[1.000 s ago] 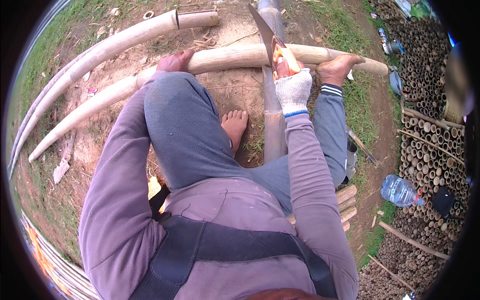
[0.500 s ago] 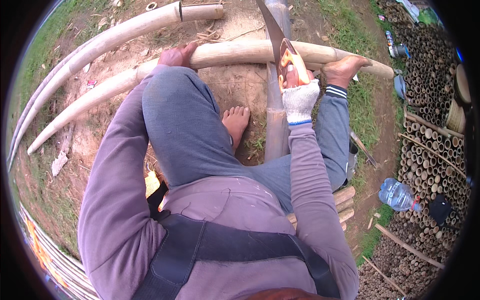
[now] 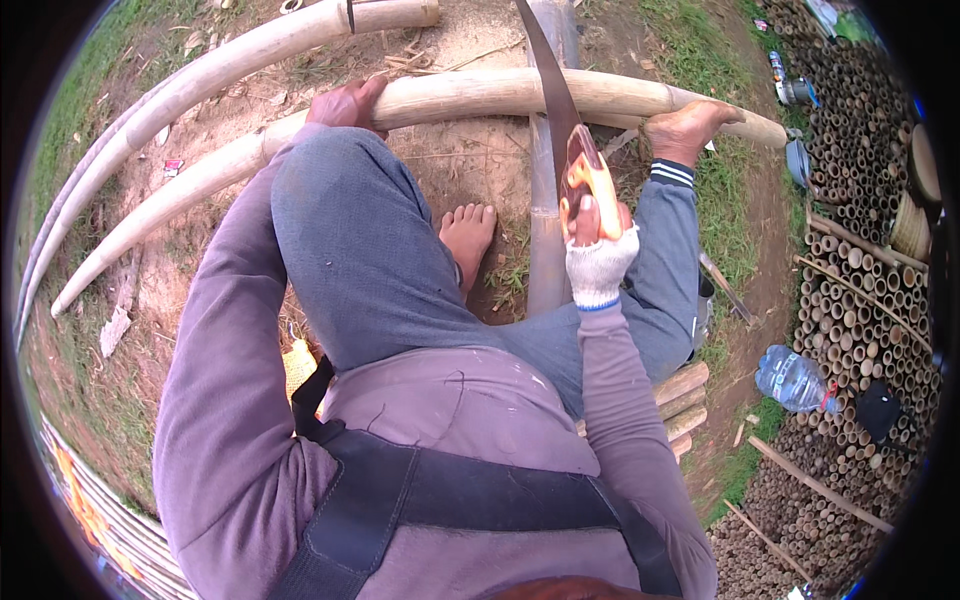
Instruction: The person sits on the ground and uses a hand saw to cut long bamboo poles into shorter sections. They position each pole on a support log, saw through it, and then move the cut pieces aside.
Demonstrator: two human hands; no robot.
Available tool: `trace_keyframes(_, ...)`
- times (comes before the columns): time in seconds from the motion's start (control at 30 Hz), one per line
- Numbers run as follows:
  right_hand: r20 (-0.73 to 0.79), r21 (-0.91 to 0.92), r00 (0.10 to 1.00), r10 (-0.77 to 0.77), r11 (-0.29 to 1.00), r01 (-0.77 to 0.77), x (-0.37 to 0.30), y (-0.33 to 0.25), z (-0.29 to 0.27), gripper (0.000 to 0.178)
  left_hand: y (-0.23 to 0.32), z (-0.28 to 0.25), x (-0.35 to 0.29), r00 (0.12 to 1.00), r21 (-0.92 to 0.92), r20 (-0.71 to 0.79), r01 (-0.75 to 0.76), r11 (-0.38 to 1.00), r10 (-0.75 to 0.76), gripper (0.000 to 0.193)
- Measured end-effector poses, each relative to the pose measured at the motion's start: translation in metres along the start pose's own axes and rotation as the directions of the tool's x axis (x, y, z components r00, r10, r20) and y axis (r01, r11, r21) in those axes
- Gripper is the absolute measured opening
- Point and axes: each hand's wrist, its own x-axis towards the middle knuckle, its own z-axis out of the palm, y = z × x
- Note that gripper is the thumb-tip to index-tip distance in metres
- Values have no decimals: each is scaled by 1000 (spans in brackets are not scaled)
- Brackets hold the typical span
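Note:
A pale bamboo pole (image 3: 450,98) lies crosswise in front of me, over a greyish bamboo support (image 3: 546,200) that runs away from me. My bare left hand (image 3: 348,103) grips the pole left of that support, its fingers wrapped over the bamboo. In a white knitted glove with bare fingertips, my right hand (image 3: 600,240) is closed around the orange and brown handle of a handsaw (image 3: 553,85). The saw's blade crosses the pole close to the support and points away from me. My right foot (image 3: 690,128) rests on the pole's right part.
Two more long bamboo poles (image 3: 230,65) curve along the left. Stacks of cut bamboo pieces (image 3: 865,290) fill the right side, with a large clear plastic bottle (image 3: 795,380) beside them. A long-handled tool (image 3: 728,288) lies on the ground near my right leg. Short bamboo lengths (image 3: 683,405) lie beside me.
My right hand has drawn the handsaw back toward me, its handle now farther from the pole. My left hand stays on the pole.

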Motion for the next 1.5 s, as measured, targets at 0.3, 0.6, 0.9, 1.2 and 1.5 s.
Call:
trace_keyframes(0.3, 39, -10, 998, 45, 999, -44, -79, -21, -53, 27, -18, 1, -4, 999, 8, -30, 14, 1000, -14, 71)
trace_keyframes(0.6, 14, 78, 1000, 12, 997, -13, 40, 3, 25, 27, -1, -6, -5, 999, -14, -32, -9, 1000, 9, 74)
trace_keyframes(0.9, 94, 81, 993, 73, 993, -81, -102, -15, -59, 28, -23, 2, -25, 997, 16, -15, 73, 997, -73, 72)
trace_keyframes(1.2, 19, 34, 999, 29, 999, -30, 84, -25, 54, 30, -8, -1, -5, 999, 31, -18, 35, 999, -34, 71)
trace_keyframes(1.5, 84, 45, 985, 151, 987, -155, -119, -34, -79, 30, -9, -6, -16, 999, -8, -46, 12, 1000, -13, 69)
